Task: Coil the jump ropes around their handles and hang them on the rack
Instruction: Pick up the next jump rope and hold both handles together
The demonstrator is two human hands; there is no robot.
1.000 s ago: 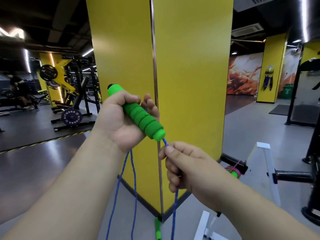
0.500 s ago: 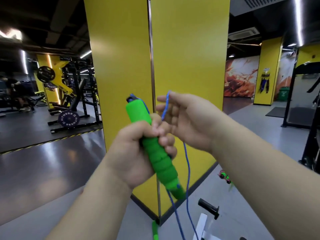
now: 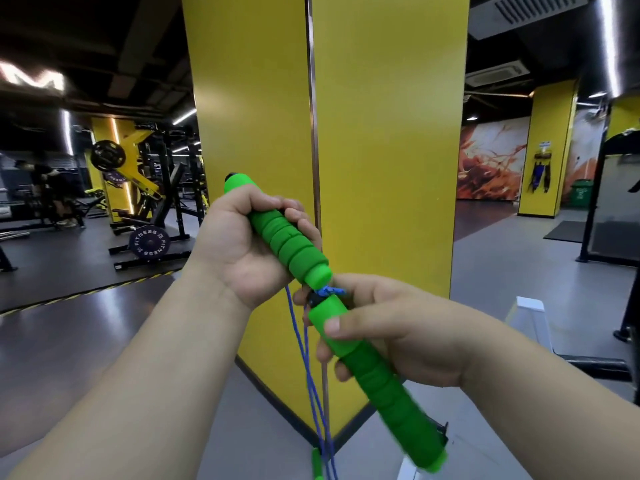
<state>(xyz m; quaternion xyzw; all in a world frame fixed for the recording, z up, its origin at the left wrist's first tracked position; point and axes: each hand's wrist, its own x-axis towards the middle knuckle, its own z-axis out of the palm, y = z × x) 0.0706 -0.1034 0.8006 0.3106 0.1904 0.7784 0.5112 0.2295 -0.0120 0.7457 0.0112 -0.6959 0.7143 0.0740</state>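
My left hand [image 3: 242, 251] grips one green foam jump-rope handle [image 3: 280, 237], which slants down to the right. My right hand [image 3: 391, 337] grips a second green foam handle [image 3: 384, 386], pointing down and right, its top end close under the first handle's lower end. Between the two ends sits a small knot of blue rope [image 3: 330, 291]. The blue rope [image 3: 313, 382] hangs in two strands from there toward the floor. Another green piece [image 3: 316, 462] lies on the floor at the rope's foot. The hanging rack cannot be picked out here.
A yellow pillar [image 3: 381, 168] stands right in front. A white metal frame [image 3: 530, 317] and black bars are low on the right. Weight machines and a plate rack [image 3: 149, 216] fill the left background, where a person [image 3: 52, 192] stands. Grey floor stretches right.
My right hand dropped from beside the upper handle, where it held the rope, and now holds a second green handle below the first. The left hand's handle tilted back to slant down-right.
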